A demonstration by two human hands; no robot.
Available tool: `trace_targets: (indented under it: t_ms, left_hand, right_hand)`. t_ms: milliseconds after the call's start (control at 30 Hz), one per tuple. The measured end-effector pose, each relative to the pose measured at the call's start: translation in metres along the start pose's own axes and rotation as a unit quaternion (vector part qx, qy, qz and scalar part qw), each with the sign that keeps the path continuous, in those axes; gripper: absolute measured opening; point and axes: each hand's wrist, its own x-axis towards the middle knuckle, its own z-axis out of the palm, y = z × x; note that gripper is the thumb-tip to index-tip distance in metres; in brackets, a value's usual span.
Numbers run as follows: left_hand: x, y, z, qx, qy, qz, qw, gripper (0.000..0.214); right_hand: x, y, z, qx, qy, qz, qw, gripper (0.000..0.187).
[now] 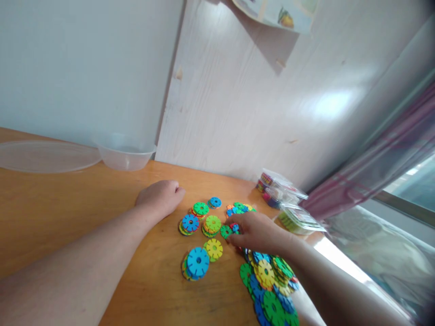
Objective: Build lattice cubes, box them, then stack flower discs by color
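The right hand [253,231] lies toward the tabletop's right edge, fingertips pinching a green disc [225,231] (small, notched rim) beside the disc stacks [200,222] at mid-table. The left hand [159,197] rests on the wood just left of the stacks, fingers loosely clenched, holding nothing. A loose disc pile [268,285] lies under the right wrist. A clear bowl [124,157] stands at the far edge.

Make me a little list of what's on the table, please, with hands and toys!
Left hand: curled, resting on the table, holding nothing visible
Right hand: fingertips on a green disc; grip unclear
Toys: small stacks and a pile of colourful notched discs
Behind: clear bowl, clear lid
Right side: clear packets
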Motion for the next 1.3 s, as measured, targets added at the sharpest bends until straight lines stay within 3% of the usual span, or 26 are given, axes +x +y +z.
trace_targets:
  t_ms: [167,400,700,900,1067,1300]
  left_hand:
    - [0.002,-0.002,0.003,0.004,0.002,0.002,1.000,0.041]
    - [0.001,-0.001,0.001,0.008,-0.002,-0.001,1.000,0.040]
    - [0.001,0.001,0.000,0.007,-0.003,-0.003,1.000,0.041]
    - [0.000,0.002,-0.001,0.013,-0.003,-0.004,1.000,0.040]
    - [0.000,0.001,0.000,0.012,-0.002,-0.003,1.000,0.039]
    - [0.001,0.000,0.000,0.008,0.000,-0.001,1.000,0.039]
  right_hand:
    - [0.004,0.001,0.000,-0.006,-0.013,0.000,1.000,0.040]
    - [-0.007,-0.002,-0.001,-0.011,0.021,0.002,1.000,0.026]
    - [-0.012,-0.004,0.000,0.027,-0.008,-0.018,0.999,0.039]
    - [-0.008,0.001,0.007,0.050,-0.001,0.007,0.999,0.035]
    - [-0.006,0.010,0.012,0.175,0.020,0.000,0.984,0.018]
    - [-0.009,0.003,0.012,0.348,-0.010,0.024,0.937,0.024]
